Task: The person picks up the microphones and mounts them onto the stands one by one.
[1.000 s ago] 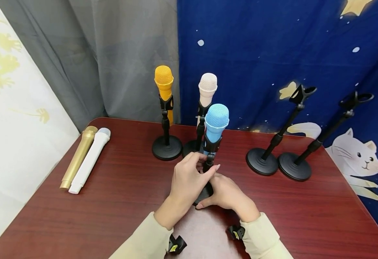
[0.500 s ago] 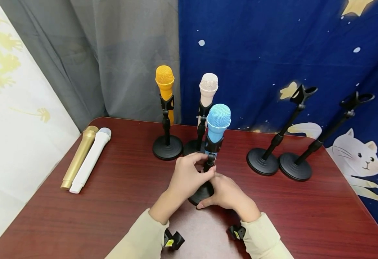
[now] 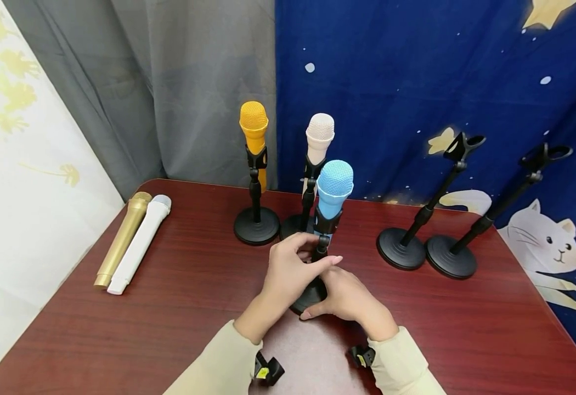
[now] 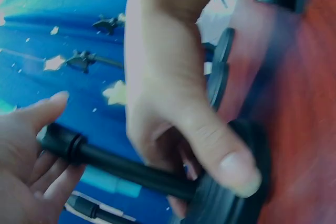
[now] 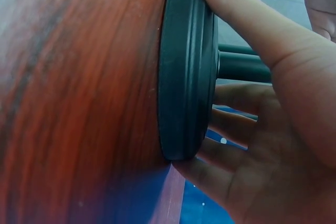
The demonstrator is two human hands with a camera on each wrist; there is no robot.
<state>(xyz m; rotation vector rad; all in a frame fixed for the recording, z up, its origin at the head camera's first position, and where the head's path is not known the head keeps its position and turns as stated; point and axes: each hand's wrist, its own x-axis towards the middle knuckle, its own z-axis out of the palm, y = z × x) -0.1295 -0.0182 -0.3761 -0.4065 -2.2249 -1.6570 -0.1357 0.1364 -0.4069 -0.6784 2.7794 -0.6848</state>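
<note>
A light blue microphone sits upright in the clip of a black microphone stand near the middle of the table. My left hand is around the stand's pole below the clip, its thumb crossing in front. In the left wrist view that hand's fingers lie behind the pole's thick collar, with the thumb raised beside it. My right hand grips the round base. The right wrist view shows the base flat on the tabletop, thumb on one side of its rim and fingers spread along the other.
Behind stand a yellow microphone and a whitish microphone, each on a black stand. Two stands with bare clips are at the right. A gold microphone and a white microphone lie at the left.
My left thumb bends back from the pole, then stretches across it again, the left wrist shifting slightly. My right hand keeps its grip on the base.
</note>
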